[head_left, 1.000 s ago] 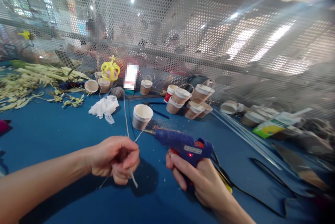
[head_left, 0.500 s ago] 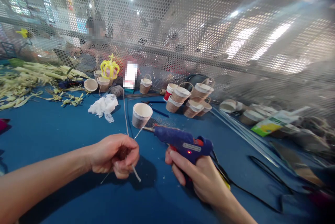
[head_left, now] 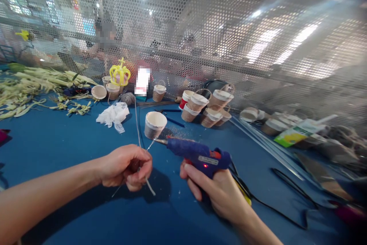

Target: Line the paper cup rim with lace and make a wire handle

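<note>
My left hand [head_left: 130,168] is closed in a pinch on grey yarn [head_left: 137,122], which runs back toward a grey yarn ball [head_left: 127,99]; a loose end hangs below the fingers. A thin, shiny strand [head_left: 150,144], perhaps a wire, sticks up from the same pinch, its tip by the nozzle of a blue glue gun [head_left: 197,153]. Wrapped round the glue gun's handle is my right hand [head_left: 215,187], and a red light glows on the gun's side. Just behind the nozzle stands a brown cup with a white rim [head_left: 155,125].
Behind are several small handled baskets [head_left: 196,103], a crumpled white tissue [head_left: 113,115], a yellow crown [head_left: 120,73] and a blurred phone screen [head_left: 142,80]. Dried husks [head_left: 25,84] lie left. Clear glue sticks [head_left: 266,149] and a black cord [head_left: 275,210] lie right. A perforated screen [head_left: 172,38] rises behind.
The glue gun has shifted very slightly left, its nozzle staying by the tip of the shiny strand. My left hand keeps its pinch and has hardly moved.
</note>
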Available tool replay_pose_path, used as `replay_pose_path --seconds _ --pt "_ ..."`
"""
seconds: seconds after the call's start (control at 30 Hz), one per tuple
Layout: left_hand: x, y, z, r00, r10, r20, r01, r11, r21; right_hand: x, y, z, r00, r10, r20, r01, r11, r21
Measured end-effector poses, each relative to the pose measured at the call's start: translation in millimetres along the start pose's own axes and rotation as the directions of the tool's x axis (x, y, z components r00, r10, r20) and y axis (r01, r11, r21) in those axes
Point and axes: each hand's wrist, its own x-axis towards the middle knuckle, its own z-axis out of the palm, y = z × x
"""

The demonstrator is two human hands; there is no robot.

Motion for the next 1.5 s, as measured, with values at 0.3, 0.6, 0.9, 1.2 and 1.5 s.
replay_pose_path --seconds 0.3,0.6,0.9,1.2,1.5 --pt "-4.4 3.7 -1.5 0.97 -0.036 0.239 0.072 0.987 -0.145 2.1 4.8 -4.2 0.997 0.008 0.079 -0.023 0.981 0.192" --pt "-5.9 6.2 0.3 0.956 -0.083 0.282 0.133 0.978 -0.163 3.1 5.7 -0.5 0.99 0.046 0.13 -0.069 0.983 0.171" --pt "-4.7 4.7 -0.4 0.956 -0.051 0.288 0.096 0.985 -0.144 2.9 5.1 -0.4 0.992 0.054 0.11 -0.073 0.981 0.18" --pt "-1.8 -0.2 -6.5 0.968 -0.023 0.25 0.054 0.992 -0.116 2.8 6.0 -2.5 0.996 0.058 0.064 -0.069 0.981 0.181" --pt "0.1 -0.9 -7.4 0.981 -0.001 0.195 0.008 0.999 -0.033 2.7 3.7 -0.6 0.996 0.06 0.062 -0.07 0.984 0.167"
